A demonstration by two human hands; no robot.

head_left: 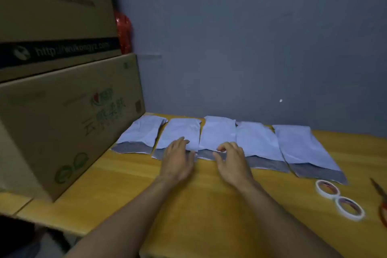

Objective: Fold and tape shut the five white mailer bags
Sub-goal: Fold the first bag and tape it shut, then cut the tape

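Several white mailer bags lie side by side in a row on the wooden table, each with a grey open flap at its near end. My left hand lies flat with straight fingers on the near end of the second bag from the left. My right hand rests with bent fingers on the grey flap of the middle bag; no grip on the flap shows. The leftmost bag and the two bags on the right lie untouched.
Two rolls of tape lie at the right near the last bag, with red-handled scissors at the frame edge. Stacked cardboard boxes stand at the left beside the first bag. A grey wall runs behind the bags.
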